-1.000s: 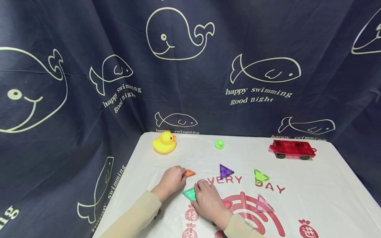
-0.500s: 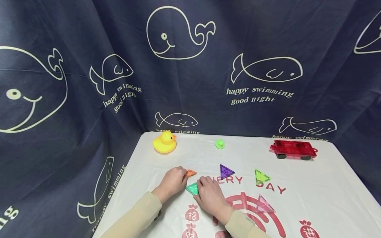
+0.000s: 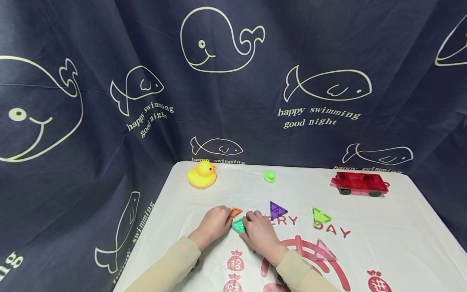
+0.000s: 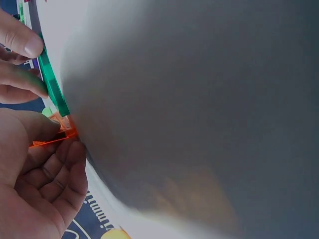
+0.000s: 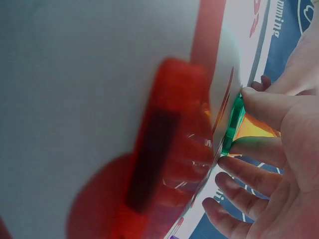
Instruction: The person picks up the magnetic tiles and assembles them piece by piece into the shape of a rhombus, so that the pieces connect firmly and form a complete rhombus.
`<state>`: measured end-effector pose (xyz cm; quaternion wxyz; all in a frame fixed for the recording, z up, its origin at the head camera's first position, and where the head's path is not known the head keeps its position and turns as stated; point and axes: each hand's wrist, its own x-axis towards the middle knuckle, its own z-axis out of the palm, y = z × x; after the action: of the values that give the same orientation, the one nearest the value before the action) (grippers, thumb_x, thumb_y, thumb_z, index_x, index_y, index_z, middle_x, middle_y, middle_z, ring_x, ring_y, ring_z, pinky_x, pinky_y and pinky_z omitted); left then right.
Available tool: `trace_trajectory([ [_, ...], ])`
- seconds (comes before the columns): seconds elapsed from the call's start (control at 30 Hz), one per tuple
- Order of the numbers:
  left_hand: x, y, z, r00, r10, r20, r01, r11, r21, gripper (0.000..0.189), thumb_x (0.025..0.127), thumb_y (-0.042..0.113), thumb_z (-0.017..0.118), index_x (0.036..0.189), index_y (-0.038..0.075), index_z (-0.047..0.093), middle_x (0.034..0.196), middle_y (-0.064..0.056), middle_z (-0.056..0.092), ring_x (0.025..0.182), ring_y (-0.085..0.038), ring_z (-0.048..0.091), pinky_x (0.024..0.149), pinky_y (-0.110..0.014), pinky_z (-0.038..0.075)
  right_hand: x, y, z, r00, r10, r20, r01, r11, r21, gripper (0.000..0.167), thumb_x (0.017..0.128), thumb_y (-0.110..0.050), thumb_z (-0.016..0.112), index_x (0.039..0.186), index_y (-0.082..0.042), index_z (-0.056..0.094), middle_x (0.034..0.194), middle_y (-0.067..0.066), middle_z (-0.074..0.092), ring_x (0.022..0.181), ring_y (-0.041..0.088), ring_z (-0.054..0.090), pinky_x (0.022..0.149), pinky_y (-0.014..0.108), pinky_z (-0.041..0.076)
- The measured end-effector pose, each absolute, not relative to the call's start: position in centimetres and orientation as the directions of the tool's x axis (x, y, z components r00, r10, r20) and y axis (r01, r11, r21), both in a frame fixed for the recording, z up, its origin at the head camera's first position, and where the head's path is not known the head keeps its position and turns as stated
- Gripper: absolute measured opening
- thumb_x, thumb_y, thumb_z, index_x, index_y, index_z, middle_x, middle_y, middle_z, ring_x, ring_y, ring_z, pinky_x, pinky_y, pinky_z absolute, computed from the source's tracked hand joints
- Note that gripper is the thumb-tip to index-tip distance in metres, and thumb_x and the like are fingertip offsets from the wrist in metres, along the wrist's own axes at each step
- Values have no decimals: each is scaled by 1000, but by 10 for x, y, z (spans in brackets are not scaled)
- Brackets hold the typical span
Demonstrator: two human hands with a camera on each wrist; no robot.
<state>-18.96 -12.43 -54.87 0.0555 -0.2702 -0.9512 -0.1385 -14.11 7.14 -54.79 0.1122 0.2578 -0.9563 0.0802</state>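
Note:
In the head view my left hand (image 3: 214,222) pinches an orange triangular magnetic tile (image 3: 236,212) between thumb and fingers. The same orange tile (image 4: 66,133) shows at the thumb tip in the left wrist view. Close by on the right, my right hand (image 3: 262,234) grips a green triangular magnetic tile (image 3: 238,225) by its edges, thumb against fingers. A corner of the green tile (image 4: 54,82) comes close to the orange one; whether they touch I cannot tell. Beneath my right wrist lies a red tile (image 5: 169,124), large and blurred in the right wrist view.
Purple (image 3: 278,211), lime (image 3: 321,217) and pink (image 3: 324,250) triangular tiles lie on the white printed tabletop (image 3: 394,227). Along the back stand a yellow duck (image 3: 202,175), a small green duck (image 3: 270,177) and a red wheeled car base (image 3: 361,183). A dark blue curtain (image 3: 255,105) hangs behind.
My right hand has slid the green tile away from me and slightly right, nearer the orange tile. My left hand has shifted slightly right with its tile. The red tile is now hidden in the head view.

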Motion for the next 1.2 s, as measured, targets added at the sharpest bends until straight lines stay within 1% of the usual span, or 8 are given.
trace_trajectory([
  [0.2,-188,-123,-549,-848,496,189,529,820,218,14,94,15,76,83,12,67,70,5,56,61,-10,53,59,-31,49,-147,72,-549,-823,-488,290,-526,848,-64,47,85,-42,85,115,-6,77,117,8,70,101,27,62,77,43,54],
  [0.37,-189,-122,-552,-845,495,201,530,822,206,18,94,16,75,79,14,65,69,6,55,60,-10,53,58,-32,49,-151,70,-548,-835,-479,271,-519,849,-99,41,85,-37,86,112,-7,78,123,11,73,100,28,65,79,45,54],
  [0.53,-189,-123,-552,-839,500,213,538,820,196,20,94,16,76,78,14,64,69,6,54,60,-12,54,58,-32,49,-155,69,-547,-831,-484,274,-532,836,-136,38,83,-34,88,108,-7,78,121,13,74,98,28,66,78,45,55],
  [0.73,-189,-124,-553,-837,502,221,541,819,190,16,94,16,76,82,13,66,71,5,55,62,-13,56,59,-32,50,-158,69,-545,-825,-494,274,-540,832,-127,37,83,-31,89,109,-7,78,121,14,74,98,29,67,78,46,56],
  [0.87,-188,-124,-555,-847,488,210,527,825,206,9,94,17,75,88,11,70,72,5,56,64,-12,57,60,-32,51,-159,70,-545,-824,-495,277,-544,827,-140,36,82,-31,89,106,-8,79,120,14,74,97,30,67,74,46,55],
  [1.03,-187,-125,-554,-868,462,185,496,833,245,7,94,16,75,92,10,73,73,5,58,64,-10,56,61,-31,51,-161,71,-546,-821,-498,279,-555,812,-182,34,80,-30,90,104,-8,79,119,15,74,95,30,67,72,46,54],
  [1.2,-185,-126,-552,-875,450,180,484,826,290,7,95,16,77,94,10,73,78,4,63,70,-11,61,65,-32,53,-162,71,-546,-825,-499,265,-552,812,-188,33,82,-31,89,104,-9,79,119,14,75,96,30,67,71,46,53],
])
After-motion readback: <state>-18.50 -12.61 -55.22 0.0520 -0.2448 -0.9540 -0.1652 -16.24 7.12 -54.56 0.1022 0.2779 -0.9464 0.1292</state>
